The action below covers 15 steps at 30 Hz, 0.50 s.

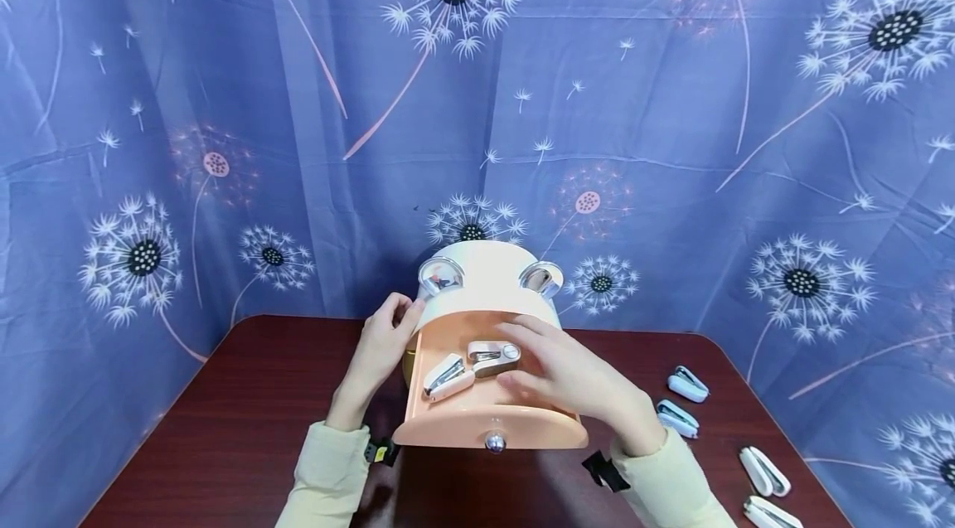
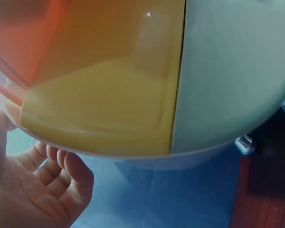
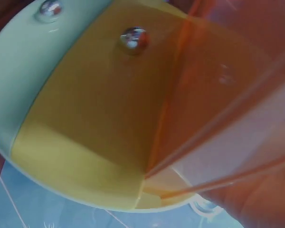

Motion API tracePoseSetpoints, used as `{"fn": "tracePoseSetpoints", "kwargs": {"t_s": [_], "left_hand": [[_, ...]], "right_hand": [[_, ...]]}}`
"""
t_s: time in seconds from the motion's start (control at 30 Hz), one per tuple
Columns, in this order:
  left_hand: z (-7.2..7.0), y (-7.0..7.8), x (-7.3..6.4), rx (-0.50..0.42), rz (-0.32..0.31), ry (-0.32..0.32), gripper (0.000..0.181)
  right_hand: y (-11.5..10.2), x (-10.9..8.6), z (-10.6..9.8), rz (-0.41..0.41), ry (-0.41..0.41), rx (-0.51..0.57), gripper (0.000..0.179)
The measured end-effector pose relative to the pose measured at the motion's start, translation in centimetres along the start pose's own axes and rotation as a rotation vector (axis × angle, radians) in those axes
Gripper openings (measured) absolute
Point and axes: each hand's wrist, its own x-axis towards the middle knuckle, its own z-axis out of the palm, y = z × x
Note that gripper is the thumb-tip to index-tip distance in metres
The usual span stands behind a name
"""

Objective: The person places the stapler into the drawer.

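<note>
A white rounded storage box (image 1: 488,275) with two shiny silver ears stands at the back of the table. Its peach top drawer (image 1: 492,426) is pulled out, round metal knob in front. Inside lie a pale pink stapler (image 1: 448,379) and a white-and-grey stapler (image 1: 494,356), end to end. My left hand (image 1: 382,346) grips the box's left edge, fingers bent behind it in the left wrist view. The right hand (image 1: 563,370) reaches over the drawer's right wall, thumb and fingers spread close to the grey stapler, holding nothing. Below, a yellow drawer (image 2: 104,95) and a mint drawer (image 2: 228,71) are closed.
On the table's right side lie two light blue staplers (image 1: 688,384) and two white staplers (image 1: 764,472). A blue curtain (image 1: 358,205) with dandelion prints hangs right behind the dark red table (image 1: 224,420).
</note>
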Motion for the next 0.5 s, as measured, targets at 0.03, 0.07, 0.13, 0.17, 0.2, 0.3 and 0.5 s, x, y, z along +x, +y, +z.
{"fn": "tracePoseSetpoints", "kwargs": {"t_s": [0.03, 0.07, 0.13, 0.17, 0.2, 0.3, 0.5], "left_hand": [[0.0, 0.0, 0.0, 0.000, -0.002, 0.000, 0.033], [0.0, -0.1, -0.1, 0.001, -0.004, 0.000, 0.032], [0.0, -0.2, -0.1, 0.004, -0.007, 0.001, 0.031], [0.0, -0.2, -0.1, 0.006, -0.007, 0.001, 0.031], [0.0, -0.3, -0.1, 0.004, -0.008, -0.001, 0.031], [0.1, -0.3, -0.1, 0.004, -0.013, 0.001, 0.031], [-0.1, -0.3, 0.1, 0.008, -0.014, -0.004, 0.033]], "right_hand": [[-0.1, -0.2, -0.1, 0.006, 0.009, 0.013, 0.054], [-0.1, -0.5, -0.3, 0.010, 0.024, 0.026, 0.052], [-0.1, -1.2, -0.5, 0.024, 0.064, 0.054, 0.050], [0.0, -1.5, -0.6, 0.031, 0.089, 0.065, 0.049], [0.0, -1.9, -0.8, 0.035, 0.108, 0.078, 0.048], [0.4, -2.8, -1.3, 0.038, 0.182, 0.093, 0.045], [2.0, -4.6, -1.8, 0.133, 0.254, 0.068, 0.043]]}}
